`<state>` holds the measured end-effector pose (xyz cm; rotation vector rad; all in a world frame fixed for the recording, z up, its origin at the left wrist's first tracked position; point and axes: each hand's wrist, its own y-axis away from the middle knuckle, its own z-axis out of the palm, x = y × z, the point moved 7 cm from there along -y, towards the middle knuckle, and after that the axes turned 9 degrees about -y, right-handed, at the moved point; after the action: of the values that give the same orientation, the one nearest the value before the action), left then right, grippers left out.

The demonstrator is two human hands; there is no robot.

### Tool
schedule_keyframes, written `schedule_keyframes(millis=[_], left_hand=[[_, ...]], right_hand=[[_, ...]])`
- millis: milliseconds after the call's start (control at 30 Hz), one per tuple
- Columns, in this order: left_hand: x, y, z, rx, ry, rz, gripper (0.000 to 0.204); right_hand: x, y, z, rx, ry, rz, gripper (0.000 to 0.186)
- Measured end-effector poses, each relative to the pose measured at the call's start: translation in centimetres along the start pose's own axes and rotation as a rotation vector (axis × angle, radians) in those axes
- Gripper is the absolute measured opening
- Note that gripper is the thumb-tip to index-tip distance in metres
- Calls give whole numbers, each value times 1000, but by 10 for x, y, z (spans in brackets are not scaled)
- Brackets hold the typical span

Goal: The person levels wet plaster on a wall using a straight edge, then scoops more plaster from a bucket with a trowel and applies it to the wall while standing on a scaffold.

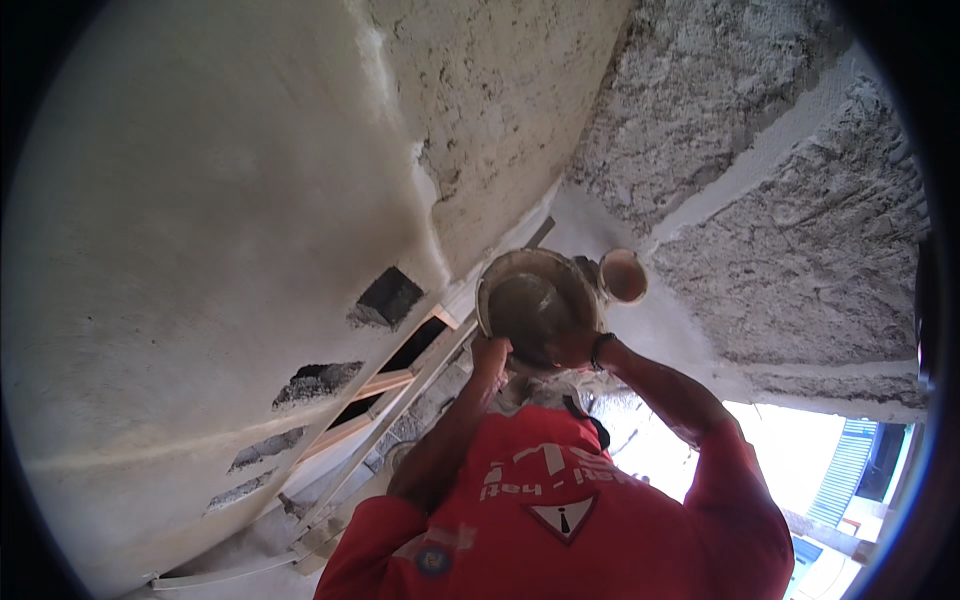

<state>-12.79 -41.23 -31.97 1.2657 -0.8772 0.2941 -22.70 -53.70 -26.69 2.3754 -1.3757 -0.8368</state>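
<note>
A round bucket (590, 285) with a mortar-smeared rim is in front of me, its mouth toward the view. Wet grey mortar (525, 300) lies inside. My left hand (492, 357) is closed on the bucket's near left rim. At the near right, my right hand (574, 348), with a dark bracelet (602, 350) at its wrist, reaches over the rim into the shaded mouth. Its fingers are too dark to make out, and so is anything they hold. A smaller, brownish round pail (622, 276) stands just beyond the bucket's right side.
A smooth plastered surface (200, 230) with dark holes (390, 297) fills the left. Rough plastered wall (800, 280) rises at the right. Wooden framing (350, 425) and a long pale bar (400, 405) run beside my left arm. A bright opening (770, 450) is at the lower right.
</note>
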Motion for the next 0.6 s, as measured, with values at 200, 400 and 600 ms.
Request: schedule_keyframes(millis=[200, 400, 600], left_hand=[[-23, -25, -24, 10, -22, -34, 42], [-9, -10, -16, -42, 17, -88, 30], [-2, -17, -15, -42, 50, -6, 33]], right_hand=[[28, 37, -51, 243, -943, 412, 32], [60, 44, -69, 248, -451, 685, 23], [-2, -18, -41, 108, -401, 495, 20]])
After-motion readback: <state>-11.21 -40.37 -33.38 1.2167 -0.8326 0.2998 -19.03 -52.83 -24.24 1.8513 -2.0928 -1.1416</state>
